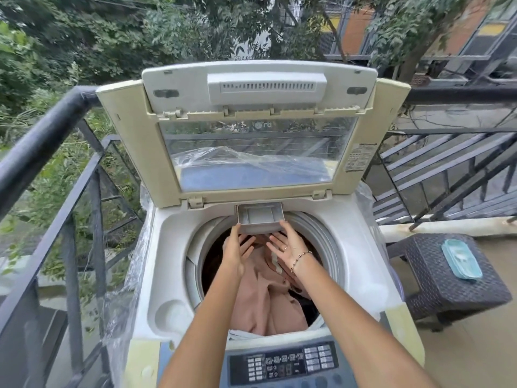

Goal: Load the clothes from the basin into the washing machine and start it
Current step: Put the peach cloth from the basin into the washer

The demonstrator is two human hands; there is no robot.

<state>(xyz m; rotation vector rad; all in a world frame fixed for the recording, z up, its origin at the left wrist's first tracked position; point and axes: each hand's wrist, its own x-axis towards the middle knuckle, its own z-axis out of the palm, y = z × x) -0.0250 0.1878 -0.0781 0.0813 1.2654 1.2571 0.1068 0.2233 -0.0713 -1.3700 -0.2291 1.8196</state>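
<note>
Nearest is the control panel of the washing machine. Beyond it, pink clothes lie in the open drum. Over them the left grip and right grip are spread wide, fingers straight, thumbs touching the front corners of the pulled-out detergent drawer. The lid stands raised behind. To the right, a wicker stool carries a teal box.

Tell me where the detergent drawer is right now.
Head view, centre: the detergent drawer juts out at the back rim of the tub, just below the raised lid, with the left hand and right hand at its sides.
</note>
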